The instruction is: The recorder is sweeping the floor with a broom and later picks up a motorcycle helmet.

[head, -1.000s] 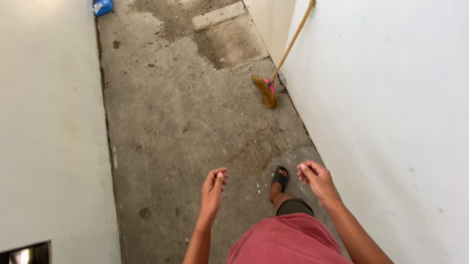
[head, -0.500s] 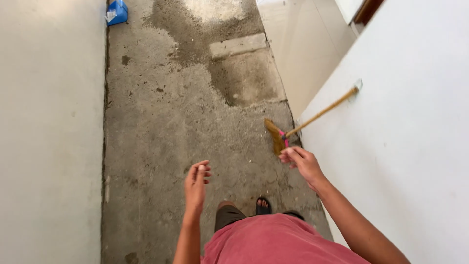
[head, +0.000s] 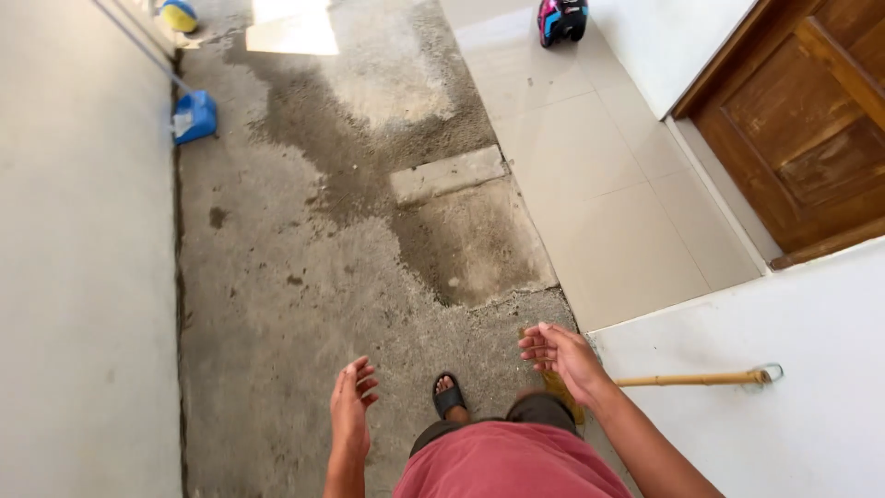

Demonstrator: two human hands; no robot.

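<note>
Observation, narrow concrete passage between two pale walls.

Right hand (head: 562,355): raised in front of the person's body, fingers spread loosely and slightly curled, palm turned inward. It grips nothing. It sits directly over the head end of a broom (head: 693,378), hiding most of the straw bristles; only a small patch of yellow-brown straw shows just below the wrist. Whether the hand touches the broom cannot be told from this angle.

Broom: bamboo-coloured handle runs out from under the right hand toward the right, lying against the white wall (head: 793,424), with a small metal loop at its far tip.

Left hand (head: 350,406): lower and nearer the body than the right hand, fingers open and relaxed, holding nothing. It hangs over bare concrete floor (head: 304,304), well apart from the broom.

Between the two hands, a foot in a dark sandal (head: 448,395) stands on the concrete.

Surroundings, all well ahead of both hands:
- Blue dustpan (head: 194,116) at the base of the wall on the left-hand side.
- Yellow-and-blue ball (head: 179,15) beyond the dustpan.
- Pink-and-black helmet (head: 562,18) on the pale tiled floor (head: 618,212), ahead of the right hand.
- Brown wooden door (head: 811,120) far off to the right of the right hand.
</note>
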